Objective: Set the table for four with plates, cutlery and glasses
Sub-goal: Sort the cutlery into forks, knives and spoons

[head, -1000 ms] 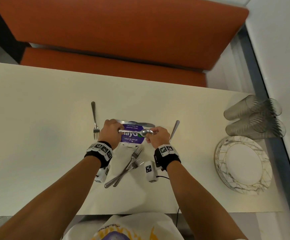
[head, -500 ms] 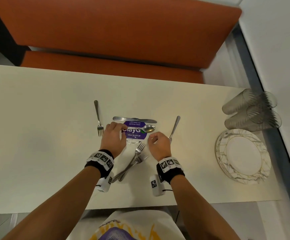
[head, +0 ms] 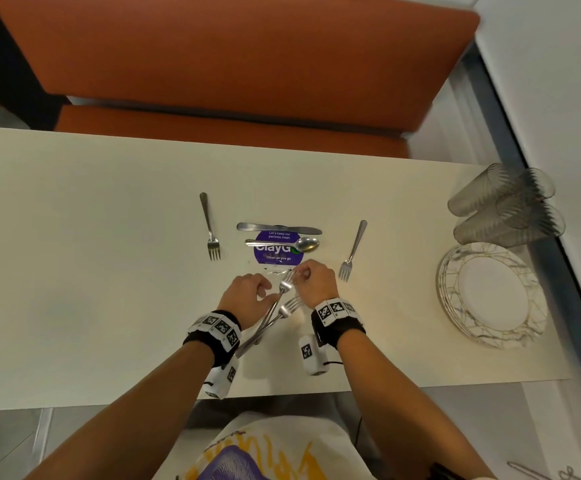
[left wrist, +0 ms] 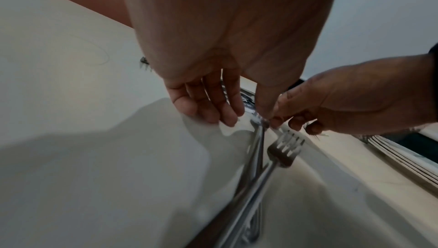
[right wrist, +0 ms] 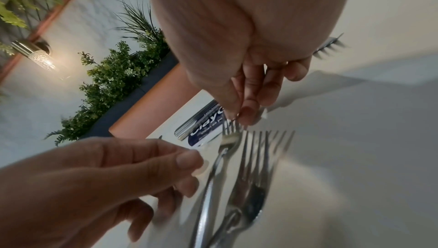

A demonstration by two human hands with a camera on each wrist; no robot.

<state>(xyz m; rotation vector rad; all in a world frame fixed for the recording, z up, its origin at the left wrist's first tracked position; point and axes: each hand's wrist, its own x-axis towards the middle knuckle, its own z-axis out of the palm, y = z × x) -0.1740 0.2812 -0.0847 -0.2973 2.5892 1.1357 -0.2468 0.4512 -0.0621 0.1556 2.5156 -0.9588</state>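
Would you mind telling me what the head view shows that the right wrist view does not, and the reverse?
Only the head view shows the stack of white marbled plates, the clear ribbed glasses lying beside them, the silver spoon and the orange bench. Only the right wrist view shows the green leafy plants and the lit wall lamp. Both show the right hand pinching the tines of a silver fork, the left hand holding nothing, and the purple round sticker.

An orange bench (head: 233,64) fills the upper frame behind the cream table (head: 74,271). Leafy plants (right wrist: 113,76) and a lit wall lamp (right wrist: 35,55) appear at left.
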